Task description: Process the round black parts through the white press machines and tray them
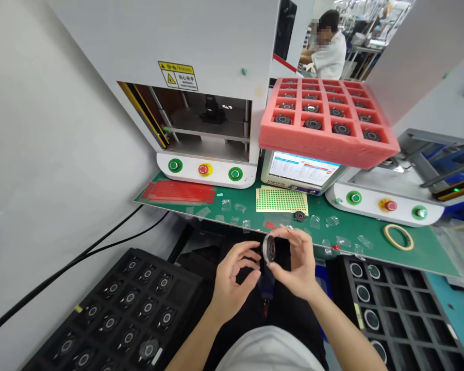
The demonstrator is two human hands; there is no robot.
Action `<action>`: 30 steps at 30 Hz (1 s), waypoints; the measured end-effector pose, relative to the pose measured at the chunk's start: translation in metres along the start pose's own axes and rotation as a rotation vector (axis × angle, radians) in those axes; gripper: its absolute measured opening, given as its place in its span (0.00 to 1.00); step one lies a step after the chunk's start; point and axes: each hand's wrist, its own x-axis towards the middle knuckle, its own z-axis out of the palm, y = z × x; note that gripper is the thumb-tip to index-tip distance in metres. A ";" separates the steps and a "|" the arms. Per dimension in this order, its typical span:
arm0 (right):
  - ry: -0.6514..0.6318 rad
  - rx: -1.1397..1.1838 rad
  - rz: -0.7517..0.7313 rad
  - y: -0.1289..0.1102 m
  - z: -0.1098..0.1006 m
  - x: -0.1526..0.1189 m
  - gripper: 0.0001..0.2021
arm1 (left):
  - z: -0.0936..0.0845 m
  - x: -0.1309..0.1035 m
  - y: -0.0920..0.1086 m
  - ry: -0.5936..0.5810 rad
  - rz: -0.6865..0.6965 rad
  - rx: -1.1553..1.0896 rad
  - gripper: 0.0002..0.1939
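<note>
In the head view, a round black disc-shaped part with a silvery rim (269,249) stands on edge between my two hands, over my lap. The fingertips and thumb of my right hand (297,263) pinch it. Just left of it is my left hand (237,275), fingers curled and apart from the thumb, with nothing between them. Beyond the hands, a similar black round part (299,216) lies on the green bench top (232,208), by a yellow sheet of green dot stickers (280,200).
A black tray (178,275) of round parts lies at left, another black tray (400,324) at right. A pink foam tray (325,141) rests above a monitor (299,170). Button-fronted machines (204,170) flank it. Red strips (178,191) and a tape roll (398,237) lie on the bench. A person (328,49) works behind.
</note>
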 end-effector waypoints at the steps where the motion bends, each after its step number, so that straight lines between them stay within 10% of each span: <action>1: 0.001 0.047 -0.019 -0.009 0.002 -0.006 0.33 | 0.003 0.000 0.005 -0.024 0.043 -0.089 0.23; 10: -0.045 0.081 0.033 -0.038 -0.005 -0.032 0.37 | 0.015 -0.006 0.027 -0.160 0.101 -0.358 0.31; 18: 0.070 0.473 0.500 -0.076 -0.019 -0.031 0.05 | 0.013 -0.017 0.042 -0.104 0.254 0.058 0.37; 30: -0.074 0.809 0.827 -0.086 -0.023 -0.033 0.06 | 0.014 -0.015 0.053 -0.213 0.444 0.266 0.31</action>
